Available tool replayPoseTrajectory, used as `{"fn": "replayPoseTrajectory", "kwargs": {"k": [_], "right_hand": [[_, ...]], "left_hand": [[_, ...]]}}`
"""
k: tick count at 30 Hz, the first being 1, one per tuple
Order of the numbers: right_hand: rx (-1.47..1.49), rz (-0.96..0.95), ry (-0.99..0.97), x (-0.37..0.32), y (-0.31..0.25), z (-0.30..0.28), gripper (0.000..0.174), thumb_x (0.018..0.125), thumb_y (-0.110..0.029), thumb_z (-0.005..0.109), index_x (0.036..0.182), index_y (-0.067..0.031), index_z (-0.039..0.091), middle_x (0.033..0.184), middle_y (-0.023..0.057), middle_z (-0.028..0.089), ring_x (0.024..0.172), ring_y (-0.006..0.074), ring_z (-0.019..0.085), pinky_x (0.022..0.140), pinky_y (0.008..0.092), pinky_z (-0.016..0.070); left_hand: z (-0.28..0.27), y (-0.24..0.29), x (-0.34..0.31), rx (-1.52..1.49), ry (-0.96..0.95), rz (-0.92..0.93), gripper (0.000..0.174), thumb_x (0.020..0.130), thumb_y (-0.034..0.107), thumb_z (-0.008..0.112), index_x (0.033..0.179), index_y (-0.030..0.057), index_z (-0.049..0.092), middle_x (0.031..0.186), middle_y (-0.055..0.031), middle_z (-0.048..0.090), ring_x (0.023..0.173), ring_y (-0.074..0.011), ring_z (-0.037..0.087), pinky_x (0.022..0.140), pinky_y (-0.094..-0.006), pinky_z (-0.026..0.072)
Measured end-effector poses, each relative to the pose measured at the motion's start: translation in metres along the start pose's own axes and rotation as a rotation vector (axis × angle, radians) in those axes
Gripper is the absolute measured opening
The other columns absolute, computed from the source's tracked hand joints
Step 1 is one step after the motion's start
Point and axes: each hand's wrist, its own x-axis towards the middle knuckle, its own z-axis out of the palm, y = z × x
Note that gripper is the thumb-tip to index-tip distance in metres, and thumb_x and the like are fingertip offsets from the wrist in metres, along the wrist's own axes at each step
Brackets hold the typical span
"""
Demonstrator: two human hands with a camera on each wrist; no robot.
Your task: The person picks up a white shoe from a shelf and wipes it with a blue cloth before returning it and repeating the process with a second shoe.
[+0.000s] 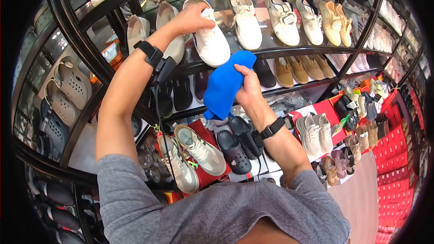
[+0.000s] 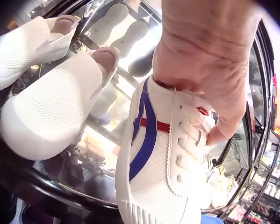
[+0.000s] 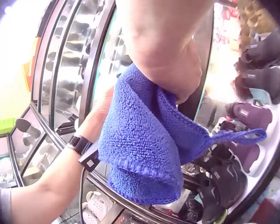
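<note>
My left hand (image 1: 193,19) grips a white lace-up shoe (image 1: 211,40) at its ankle opening and tongue, over the upper glass shelf. In the left wrist view the shoe (image 2: 151,154) shows blue stripes and a red band on its side, and the fingers of the hand (image 2: 203,65) reach into the opening. My right hand (image 1: 247,86) pinches a blue cloth (image 1: 226,83), which hangs just below and right of the shoe's toe. The right wrist view shows the cloth (image 3: 140,140) folded and drooping, with a loop at one corner, below the hand (image 3: 170,70).
More white shoes (image 1: 246,22) and beige shoes (image 1: 332,22) line the same shelf. Dark and brown shoes (image 1: 298,70) fill the shelf below. Lower down are grey sneakers (image 1: 201,149) and black clogs (image 1: 233,151). Grey clogs (image 1: 72,83) stand at the left, and black rack posts (image 1: 74,31) rise nearby.
</note>
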Motion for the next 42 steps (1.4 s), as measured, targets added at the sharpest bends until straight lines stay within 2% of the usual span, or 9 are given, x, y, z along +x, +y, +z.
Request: {"fn": "replayPoseTrajectory", "kwargs": {"k": [9, 14, 21, 26, 28, 31, 37, 41, 42], "right_hand": [[-0.026, -0.023, 0.041, 0.053, -0.003, 0.012, 0.029, 0.084, -0.007, 0.054, 0.112, -0.0010, 0.049, 0.102, 0.0153, 0.059, 0.093, 0.0305, 0.059, 0.085, 0.0469, 0.0489], [-0.053, -0.038, 0.048, 0.073, -0.005, 0.007, 0.027, 0.083, -0.004, 0.056, 0.109, -0.0004, 0.050, 0.100, 0.0144, 0.059, 0.089, 0.0276, 0.060, 0.080, 0.0436, 0.0511], [-0.290, -0.097, 0.021, 0.058, -0.011, 0.015, 0.020, 0.081, -0.001, 0.057, 0.101, 0.0002, 0.054, 0.088, 0.0120, 0.061, 0.076, 0.0238, 0.062, 0.069, 0.0387, 0.0542], [-0.285, -0.143, -0.038, 0.030, -0.026, -0.005, 0.019, 0.080, 0.000, 0.057, 0.100, 0.0011, 0.055, 0.089, 0.0115, 0.062, 0.077, 0.0224, 0.063, 0.070, 0.0366, 0.0542], [-0.267, -0.186, -0.026, 0.021, -0.039, -0.009, 0.019, 0.080, 0.000, 0.057, 0.099, 0.0011, 0.055, 0.089, 0.0118, 0.062, 0.077, 0.0227, 0.063, 0.070, 0.0359, 0.0543], [-0.176, -0.292, 0.004, 0.021, -0.063, -0.020, 0.020, 0.082, -0.001, 0.056, 0.102, 0.0014, 0.054, 0.091, 0.0133, 0.062, 0.081, 0.0251, 0.064, 0.072, 0.0389, 0.0553], [-0.177, -0.278, -0.038, 0.027, -0.098, -0.025, 0.023, 0.082, 0.000, 0.056, 0.105, 0.0013, 0.052, 0.091, 0.0136, 0.061, 0.080, 0.0248, 0.064, 0.071, 0.0389, 0.0561], [-0.192, -0.210, -0.080, 0.043, -0.108, -0.028, 0.025, 0.082, 0.001, 0.057, 0.106, 0.0007, 0.052, 0.092, 0.0131, 0.061, 0.079, 0.0239, 0.064, 0.069, 0.0374, 0.0562], [-0.219, -0.210, -0.083, 0.046, -0.110, -0.027, 0.026, 0.082, 0.000, 0.057, 0.107, 0.0005, 0.051, 0.092, 0.0133, 0.061, 0.079, 0.0242, 0.064, 0.071, 0.0380, 0.0560]], "left_hand": [[0.010, -0.028, 0.041, 0.103, 0.070, -0.058, 0.052, 0.067, 0.030, 0.064, 0.108, -0.0012, 0.059, 0.104, -0.0199, 0.063, 0.098, -0.0298, 0.059, 0.085, -0.0340, 0.0451], [0.010, -0.028, 0.048, 0.073, -0.058, -0.148, 0.050, 0.067, 0.031, 0.065, 0.105, 0.0000, 0.060, 0.101, -0.0190, 0.063, 0.095, -0.0296, 0.060, 0.083, -0.0350, 0.0459], [0.030, -0.029, 0.051, 0.135, -0.065, -0.150, 0.052, 0.067, 0.031, 0.065, 0.110, 0.0030, 0.059, 0.107, -0.0200, 0.062, 0.101, -0.0313, 0.059, 0.086, -0.0367, 0.0447], [0.032, -0.015, 0.055, 0.195, -0.119, -0.176, 0.060, 0.068, 0.033, 0.063, 0.117, -0.0007, 0.054, 0.119, -0.0223, 0.056, 0.111, -0.0336, 0.053, 0.094, -0.0367, 0.0410], [0.043, -0.013, 0.060, 0.297, 0.187, -0.020, 0.060, 0.072, 0.033, 0.062, 0.119, -0.0031, 0.051, 0.125, -0.0233, 0.051, 0.117, -0.0334, 0.048, 0.098, -0.0371, 0.0380], [0.057, 0.000, 0.080, 0.136, 0.331, 0.124, 0.059, 0.075, 0.033, 0.059, 0.120, -0.0036, 0.050, 0.123, -0.0245, 0.051, 0.117, -0.0365, 0.046, 0.099, -0.0405, 0.0370], [0.088, 0.022, 0.105, 0.155, 0.243, 0.208, 0.063, 0.083, 0.043, 0.057, 0.121, -0.0062, 0.048, 0.127, -0.0248, 0.048, 0.120, -0.0370, 0.044, 0.100, -0.0393, 0.0354], [0.100, 0.026, 0.116, 0.157, 0.213, 0.155, 0.065, 0.082, 0.046, 0.056, 0.122, -0.0052, 0.048, 0.120, -0.0280, 0.052, 0.116, -0.0413, 0.047, 0.097, -0.0410, 0.0378], [0.100, 0.028, 0.116, 0.221, 0.130, 0.044, 0.064, 0.081, 0.047, 0.057, 0.120, -0.0033, 0.051, 0.118, -0.0276, 0.054, 0.114, -0.0413, 0.048, 0.096, -0.0418, 0.0388]]}}
